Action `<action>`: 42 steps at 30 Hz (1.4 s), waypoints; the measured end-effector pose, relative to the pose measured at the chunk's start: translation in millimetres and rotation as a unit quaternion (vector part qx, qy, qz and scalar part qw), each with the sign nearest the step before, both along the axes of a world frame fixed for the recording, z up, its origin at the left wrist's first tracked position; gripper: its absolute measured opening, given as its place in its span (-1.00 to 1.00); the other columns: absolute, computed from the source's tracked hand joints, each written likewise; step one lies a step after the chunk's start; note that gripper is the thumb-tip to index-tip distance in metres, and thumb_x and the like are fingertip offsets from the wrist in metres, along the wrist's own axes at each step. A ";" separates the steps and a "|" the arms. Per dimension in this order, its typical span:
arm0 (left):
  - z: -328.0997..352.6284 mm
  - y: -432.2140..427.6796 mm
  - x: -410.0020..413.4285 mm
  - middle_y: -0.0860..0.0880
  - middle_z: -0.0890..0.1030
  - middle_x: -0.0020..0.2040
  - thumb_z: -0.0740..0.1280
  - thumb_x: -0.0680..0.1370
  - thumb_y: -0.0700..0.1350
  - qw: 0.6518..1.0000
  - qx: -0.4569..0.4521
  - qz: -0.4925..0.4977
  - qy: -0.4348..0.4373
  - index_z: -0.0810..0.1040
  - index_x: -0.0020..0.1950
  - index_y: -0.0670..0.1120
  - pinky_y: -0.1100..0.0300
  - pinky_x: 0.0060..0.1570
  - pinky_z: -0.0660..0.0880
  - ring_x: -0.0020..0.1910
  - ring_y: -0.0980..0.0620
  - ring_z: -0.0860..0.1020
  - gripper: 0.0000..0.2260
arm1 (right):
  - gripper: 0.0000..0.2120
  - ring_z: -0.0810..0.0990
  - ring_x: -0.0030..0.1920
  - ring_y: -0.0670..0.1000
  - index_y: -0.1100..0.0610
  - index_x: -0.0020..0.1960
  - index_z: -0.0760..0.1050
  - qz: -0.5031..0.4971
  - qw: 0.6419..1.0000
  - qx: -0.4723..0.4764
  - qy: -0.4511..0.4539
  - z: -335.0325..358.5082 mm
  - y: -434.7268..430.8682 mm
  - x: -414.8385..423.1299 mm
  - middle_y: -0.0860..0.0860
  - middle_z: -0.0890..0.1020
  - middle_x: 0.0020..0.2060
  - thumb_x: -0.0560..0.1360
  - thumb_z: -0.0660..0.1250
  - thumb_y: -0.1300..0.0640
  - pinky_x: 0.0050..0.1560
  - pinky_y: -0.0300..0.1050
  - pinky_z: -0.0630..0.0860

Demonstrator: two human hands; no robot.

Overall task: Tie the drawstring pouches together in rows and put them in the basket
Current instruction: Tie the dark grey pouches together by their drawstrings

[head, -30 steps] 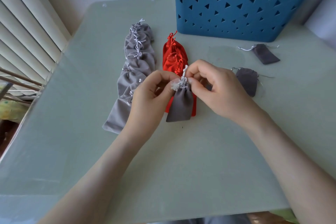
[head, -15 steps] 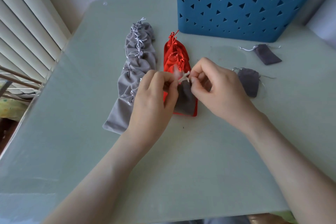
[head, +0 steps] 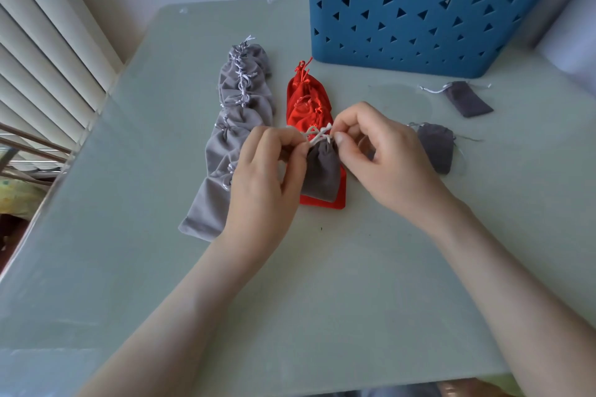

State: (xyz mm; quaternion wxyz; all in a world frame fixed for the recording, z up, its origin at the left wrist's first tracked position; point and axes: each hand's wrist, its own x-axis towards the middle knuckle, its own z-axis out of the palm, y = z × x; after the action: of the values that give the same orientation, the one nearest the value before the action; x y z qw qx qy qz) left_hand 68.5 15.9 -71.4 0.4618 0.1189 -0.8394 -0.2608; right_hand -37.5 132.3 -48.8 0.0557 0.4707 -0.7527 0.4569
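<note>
Green table [head: 322,300]: pouches [head: 238,126], blue basket [head: 435,19]

- Basket [head: 419,10]: solid teal-blue, patterned with triangular cut-outs that are large near the top and small toward the base.
- Row of tied pouches [head: 232,145], furthest left of the basket: light grey, white cords.
- Second row of pouches [head: 306,103], just off the basket's front left corner: bright red, matching red cords.
- Single pouch [head: 322,171], in front of the basket over the red row: dark grey; its drawstring [head: 317,134] is white.
- Two loose pouches [head: 467,100] [head: 435,147], in front of the basket's right end: dark grey, pale silver cords.
- Table [head: 322,284] under the basket: plain pale green.
- Window blind [head: 38,58], far left of the basket: cream slats, striped.
</note>
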 end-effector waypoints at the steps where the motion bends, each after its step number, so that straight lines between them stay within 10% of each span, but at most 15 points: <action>1: 0.7 -0.4 0.5 0.04 0.47 -0.12 0.25 0.54 -0.20 1.000 0.011 -0.010 -0.006 0.54 -0.07 -0.24 0.46 -0.05 0.31 -0.10 0.13 0.45 -0.87 | -0.94 0.44 -0.36 -0.09 0.15 -0.09 0.49 0.004 1.000 -0.005 -0.012 1.1 0.3 0.0 -0.08 0.50 -0.34 0.51 0.28 0.28 -0.31 -0.45 0.30; 15: 10.3 5.3 4.5 0.14 0.63 -0.19 0.28 0.54 0.07 0.972 0.210 -0.084 -0.062 0.50 -0.14 0.17 0.38 -0.20 0.45 -0.20 0.20 0.58 -0.93 | -0.90 0.51 -0.31 0.14 0.09 0.00 0.47 0.066 0.994 0.015 -0.091 2.5 2.0 1.9 -0.04 0.58 -0.25 0.56 0.24 0.26 -0.31 -0.23 0.38; 22: 10.8 4.6 4.0 0.19 0.57 -0.29 0.22 0.57 -0.04 0.956 0.259 -0.131 -0.048 0.49 -0.13 0.11 0.34 -0.24 0.40 -0.29 0.24 0.49 -0.88 | -0.61 0.60 -0.01 0.07 -0.08 0.23 0.45 0.139 0.973 0.057 -0.176 3.6 2.4 2.5 -0.12 0.65 -0.04 0.52 0.14 0.28 0.10 -0.03 0.51; 27: 8.8 3.2 4.1 0.13 0.56 -0.28 0.19 0.59 -0.05 0.960 0.249 -0.120 -0.050 0.48 -0.15 0.10 0.27 -0.23 0.41 -0.30 0.21 0.46 -0.85 | -0.76 0.62 0.04 -0.08 -0.04 0.09 0.54 0.175 0.940 0.041 -0.291 9.1 5.0 3.2 -0.05 0.68 -0.01 0.49 0.20 0.14 0.06 -0.24 0.49; 42: 10.3 2.8 0.7 0.06 0.57 -0.34 0.14 0.60 0.03 0.943 0.314 -0.099 -0.054 0.49 -0.09 -0.05 0.22 -0.39 0.47 -0.43 0.04 0.50 -0.78 | -0.79 0.63 0.03 0.03 -0.13 -0.05 0.56 0.016 0.954 0.208 -0.214 22.0 33.5 -36.5 -0.16 0.68 -0.14 0.50 0.29 0.18 0.19 0.14 0.48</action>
State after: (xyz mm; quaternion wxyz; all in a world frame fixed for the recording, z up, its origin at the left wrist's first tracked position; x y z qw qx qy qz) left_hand 69.3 18.7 -61.1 0.3265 0.1881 -0.7463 -0.5487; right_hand -74.0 165.7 -26.8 -0.2128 0.3751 -0.8178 0.3810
